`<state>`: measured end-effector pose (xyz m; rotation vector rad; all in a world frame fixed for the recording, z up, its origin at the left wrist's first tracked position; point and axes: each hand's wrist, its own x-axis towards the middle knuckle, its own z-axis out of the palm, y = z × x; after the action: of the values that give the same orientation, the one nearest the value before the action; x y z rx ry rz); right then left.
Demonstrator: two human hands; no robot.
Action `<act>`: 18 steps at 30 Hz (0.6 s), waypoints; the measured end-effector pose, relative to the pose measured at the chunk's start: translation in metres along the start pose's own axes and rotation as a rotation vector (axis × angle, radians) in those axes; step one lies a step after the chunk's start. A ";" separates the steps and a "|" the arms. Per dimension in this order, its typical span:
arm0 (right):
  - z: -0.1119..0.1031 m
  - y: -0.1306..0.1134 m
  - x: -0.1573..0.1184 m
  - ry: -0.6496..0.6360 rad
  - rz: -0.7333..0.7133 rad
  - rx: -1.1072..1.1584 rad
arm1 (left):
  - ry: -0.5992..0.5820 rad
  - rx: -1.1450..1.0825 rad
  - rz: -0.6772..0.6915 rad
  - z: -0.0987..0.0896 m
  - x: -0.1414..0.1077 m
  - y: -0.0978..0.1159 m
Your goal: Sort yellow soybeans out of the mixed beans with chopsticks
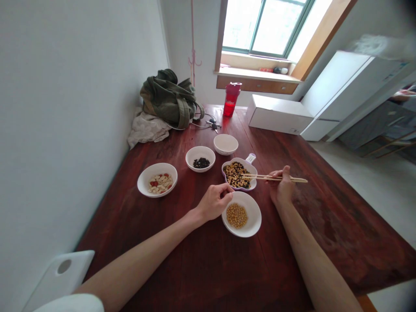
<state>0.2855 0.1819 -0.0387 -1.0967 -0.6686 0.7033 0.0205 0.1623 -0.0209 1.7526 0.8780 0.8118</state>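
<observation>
My right hand [282, 185] holds a pair of wooden chopsticks [260, 177], their tips among the yellow and black beans in a purple-edged, flower-shaped dish [254, 183] with a handle. My left hand [214, 200] is closed at the upper left rim of a white bowl [253, 224] of yellow beans, its fingers together there. Behind stand a white bowl [191, 152] with black beans and a white bowl [225, 144] with nothing visible inside. Farther left, another white bowl [143, 181] contains pale and reddish pieces.
The dark red wooden table [201, 264] also bears a green bag [165, 99] on a pale cloth [147, 126], keys [213, 125], a red bottle [231, 100] and a white box [279, 113]. A wall runs along the left. One white chair [58, 277] is at lower left.
</observation>
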 end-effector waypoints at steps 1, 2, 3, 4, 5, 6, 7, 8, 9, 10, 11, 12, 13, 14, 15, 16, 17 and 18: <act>0.000 -0.003 0.000 -0.068 0.023 0.014 | 0.002 0.000 0.000 0.000 0.000 0.000; -0.001 -0.006 -0.001 -0.141 0.051 0.025 | 0.004 -0.001 -0.001 0.000 0.000 0.000; -0.001 -0.009 -0.002 -0.211 0.084 0.031 | 0.005 -0.002 -0.002 0.000 0.000 0.000; -0.001 -0.012 -0.003 -0.275 0.119 0.032 | 0.004 -0.004 -0.003 0.000 0.000 0.000; -0.002 -0.014 -0.005 -0.332 0.155 0.029 | 0.003 -0.004 -0.005 0.000 0.000 0.000; -0.002 -0.016 -0.006 -0.376 0.184 0.026 | 0.002 -0.004 -0.007 0.000 0.000 -0.001; -0.002 -0.017 -0.007 -0.407 0.206 0.025 | 0.001 -0.003 -0.008 0.000 0.000 -0.001; -0.002 -0.018 -0.008 -0.423 0.217 0.030 | -0.001 -0.003 -0.009 0.000 0.000 -0.001; -0.002 -0.018 -0.008 -0.422 0.216 0.044 | -0.002 -0.003 -0.009 0.000 0.000 -0.001; -0.002 -0.017 -0.007 -0.405 0.203 0.064 | -0.003 -0.003 -0.008 0.000 -0.001 -0.001; -0.002 -0.016 -0.006 -0.371 0.180 0.086 | -0.004 -0.002 -0.007 0.000 -0.001 -0.001; -0.002 -0.015 -0.004 -0.325 0.151 0.106 | -0.005 0.001 -0.007 0.000 -0.001 -0.001; -0.002 -0.013 -0.002 -0.275 0.121 0.119 | -0.005 0.004 -0.008 0.000 -0.001 -0.001; -0.002 -0.011 -0.001 -0.225 0.094 0.121 | -0.005 0.007 -0.009 0.000 -0.001 -0.001; -0.002 -0.009 0.001 -0.180 0.070 0.111 | -0.005 0.010 -0.009 0.000 -0.001 -0.001; -0.002 -0.007 0.001 -0.141 0.047 0.093 | -0.005 0.011 -0.009 0.001 -0.001 -0.001; -0.002 -0.006 0.001 -0.111 0.026 0.071 | -0.004 0.011 -0.009 0.001 -0.001 -0.001; -0.001 -0.004 0.001 -0.091 0.003 0.049 | -0.002 0.010 -0.009 0.001 -0.001 -0.001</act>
<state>0.2879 0.1806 -0.0351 -1.0258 -0.7236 0.7723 0.0203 0.1614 -0.0225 1.7569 0.8891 0.8006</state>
